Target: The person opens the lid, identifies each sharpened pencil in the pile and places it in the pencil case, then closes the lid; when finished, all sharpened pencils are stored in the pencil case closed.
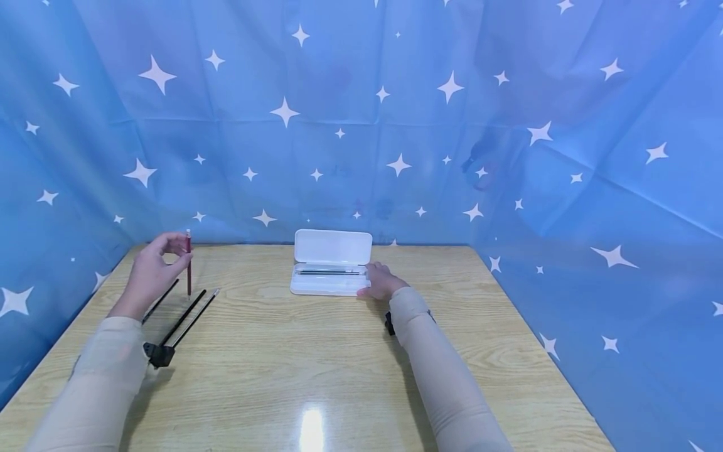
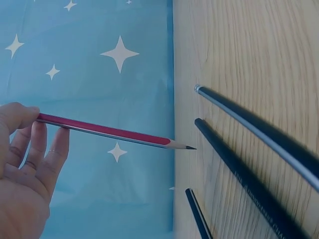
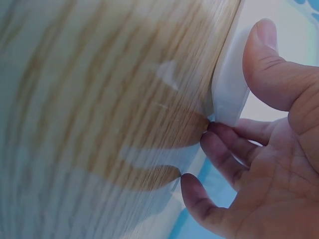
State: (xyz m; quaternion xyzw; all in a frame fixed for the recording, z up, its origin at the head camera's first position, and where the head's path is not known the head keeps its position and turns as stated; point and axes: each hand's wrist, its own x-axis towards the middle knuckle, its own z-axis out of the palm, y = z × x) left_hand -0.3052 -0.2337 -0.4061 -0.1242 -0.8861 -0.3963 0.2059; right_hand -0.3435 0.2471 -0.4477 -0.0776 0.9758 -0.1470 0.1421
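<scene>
My left hand [image 1: 151, 270] pinches a red pencil [image 1: 189, 270] near its upper end, between thumb and fingertips. The pencil stands nearly upright above the table, and its sharpened tip points down in the left wrist view. Three dark pencils [image 2: 244, 177] lie on the wood below it. At the back middle is an open white pencil case [image 1: 330, 289], its lid [image 1: 333, 247] raised, with at least one dark pencil [image 1: 330, 272] lying inside. My right hand [image 1: 384, 281] grips the case's right end, thumb over the edge and fingers against the side and table.
The wooden table [image 1: 316, 351] reaches back to a blue curtain [image 1: 339, 150] with white stars, which also hangs along both sides. A black wrist mount [image 1: 160, 355] on the left sleeve sits over the near ends of the dark pencils in the head view.
</scene>
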